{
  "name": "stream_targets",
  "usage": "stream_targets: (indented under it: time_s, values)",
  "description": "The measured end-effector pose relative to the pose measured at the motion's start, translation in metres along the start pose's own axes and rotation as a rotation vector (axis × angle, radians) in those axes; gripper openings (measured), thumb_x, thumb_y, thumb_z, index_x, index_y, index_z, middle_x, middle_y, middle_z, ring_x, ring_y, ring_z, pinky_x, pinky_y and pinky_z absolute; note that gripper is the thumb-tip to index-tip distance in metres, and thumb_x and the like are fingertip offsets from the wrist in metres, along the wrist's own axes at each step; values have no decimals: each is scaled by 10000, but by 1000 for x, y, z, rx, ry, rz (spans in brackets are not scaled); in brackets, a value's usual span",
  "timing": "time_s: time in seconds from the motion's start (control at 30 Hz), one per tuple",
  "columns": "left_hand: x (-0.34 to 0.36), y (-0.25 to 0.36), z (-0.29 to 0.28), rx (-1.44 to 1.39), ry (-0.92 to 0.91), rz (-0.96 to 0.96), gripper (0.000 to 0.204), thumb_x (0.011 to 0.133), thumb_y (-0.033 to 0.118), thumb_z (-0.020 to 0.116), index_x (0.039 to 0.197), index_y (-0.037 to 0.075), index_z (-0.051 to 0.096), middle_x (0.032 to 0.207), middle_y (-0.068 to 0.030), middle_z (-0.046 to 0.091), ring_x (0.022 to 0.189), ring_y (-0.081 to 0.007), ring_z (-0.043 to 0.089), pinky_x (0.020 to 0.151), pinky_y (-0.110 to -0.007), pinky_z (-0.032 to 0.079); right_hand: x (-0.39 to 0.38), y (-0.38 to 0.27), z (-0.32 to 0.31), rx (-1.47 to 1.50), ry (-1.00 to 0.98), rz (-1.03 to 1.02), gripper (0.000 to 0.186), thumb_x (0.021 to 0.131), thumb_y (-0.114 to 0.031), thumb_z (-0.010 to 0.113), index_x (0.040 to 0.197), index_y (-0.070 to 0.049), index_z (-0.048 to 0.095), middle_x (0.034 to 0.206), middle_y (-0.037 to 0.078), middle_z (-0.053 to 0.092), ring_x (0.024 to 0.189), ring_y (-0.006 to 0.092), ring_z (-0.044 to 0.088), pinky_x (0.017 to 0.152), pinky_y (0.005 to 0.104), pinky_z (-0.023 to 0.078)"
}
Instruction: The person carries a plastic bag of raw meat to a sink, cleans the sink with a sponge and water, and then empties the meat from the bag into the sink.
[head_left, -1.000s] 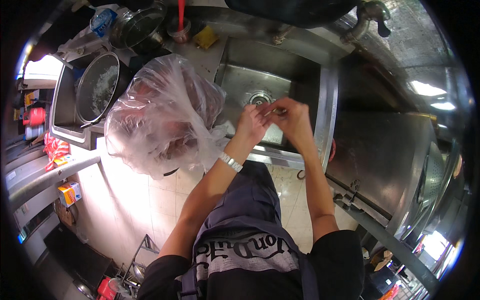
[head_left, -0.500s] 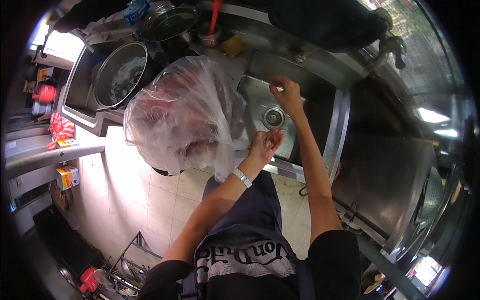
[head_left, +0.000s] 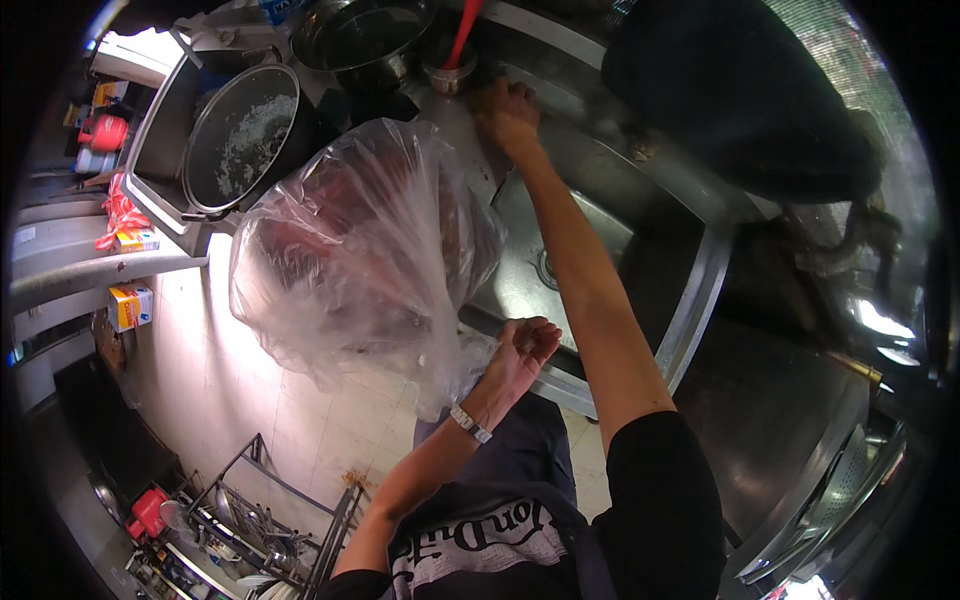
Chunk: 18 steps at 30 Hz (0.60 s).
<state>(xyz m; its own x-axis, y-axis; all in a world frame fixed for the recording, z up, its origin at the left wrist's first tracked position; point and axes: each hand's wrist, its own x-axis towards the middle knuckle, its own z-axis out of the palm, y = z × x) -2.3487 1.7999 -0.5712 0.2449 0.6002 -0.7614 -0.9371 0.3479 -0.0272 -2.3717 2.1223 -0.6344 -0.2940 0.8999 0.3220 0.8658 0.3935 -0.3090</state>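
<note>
My right hand (head_left: 512, 115), slightly blurred, reaches to the far rim of the sink (head_left: 520, 215), its fingers closed over a yellow sponge (head_left: 483, 98) that they mostly cover. My left hand (head_left: 527, 352) is held palm up over the sink's near edge, fingers loosely curled and apart, nothing visible in it. Left of the sink is a big clear plastic bag (head_left: 365, 240) with reddish contents that I cannot make out. The bag's loose end hangs beside my left wrist.
A small metal cup (head_left: 449, 78) with a red handle stands beside the sponge. A large pot (head_left: 308, 45) is at the back, and a dark pan (head_left: 240, 140) with white residue sits far left. A wire rack (head_left: 240, 520) with utensils is at lower left.
My right hand has moved from above the sink forward and left, onto the sponge. My left hand has drawn back toward me. The whole view has shifted slightly.
</note>
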Motion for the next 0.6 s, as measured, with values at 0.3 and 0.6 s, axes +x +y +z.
stream_targets:
  time_s: [0.3, 0.6]
  values:
    - [1, -6, 5, -32, -86, -32, 225, 855, 206, 507, 843, -9, 574, 836, -102, 581, 872, -239, 583, 815, -325, 497, -49, 61, -39, 822, 111, 375, 507, 631, -353, 711, 990, -35, 545, 863, 190, 626, 831, 317, 618, 756, 359, 480]
    - [0, -3, 5, -22, -44, -51, 252, 880, 239, 482, 887, 3, 573, 854, -98, 604, 854, -231, 599, 794, -319, 503, -246, 63, -22, 460, -269, 510, 386, 692, -263, 713, 971, -43, 560, 935, 186, 584, 842, 327, 582, 696, 394, 468]
